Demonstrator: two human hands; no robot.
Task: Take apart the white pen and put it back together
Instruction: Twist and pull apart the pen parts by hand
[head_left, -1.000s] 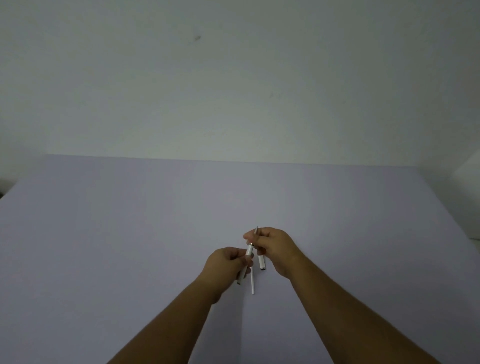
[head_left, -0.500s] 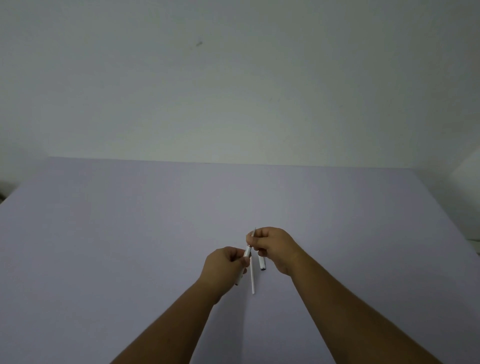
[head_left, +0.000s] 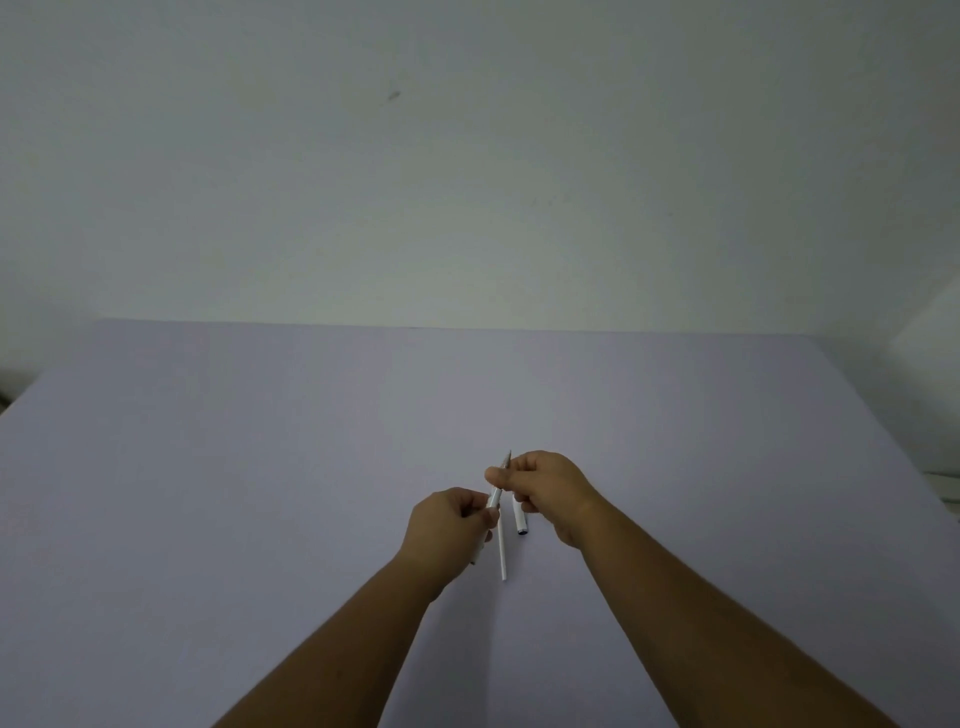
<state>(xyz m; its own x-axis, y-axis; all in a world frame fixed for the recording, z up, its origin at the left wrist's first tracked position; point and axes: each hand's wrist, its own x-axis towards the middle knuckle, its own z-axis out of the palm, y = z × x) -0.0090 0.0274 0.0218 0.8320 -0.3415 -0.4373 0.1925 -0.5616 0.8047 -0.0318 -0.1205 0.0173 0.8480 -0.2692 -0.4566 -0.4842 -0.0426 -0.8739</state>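
The white pen barrel (head_left: 495, 497) slants up to the right between my two hands, a little above the table. My left hand (head_left: 449, 525) grips its lower part, and the barrel's low end pokes out below that hand. My right hand (head_left: 540, 486) pinches the upper part near the grey tip (head_left: 507, 459), which sticks out past the fingers. A thin white refill (head_left: 502, 553) lies on the lilac table (head_left: 260, 467) between my wrists. A short white cap (head_left: 519, 518) lies beside it, partly under my right hand.
A plain pale wall (head_left: 467, 182) rises behind the table's far edge. The table's right edge runs down at the far right, with a white object (head_left: 948, 480) beyond it.
Both hands have stayed nearly in place on the pen barrel; the right hand's fingers have shifted slightly along its upper end. The refill and cap have not moved.
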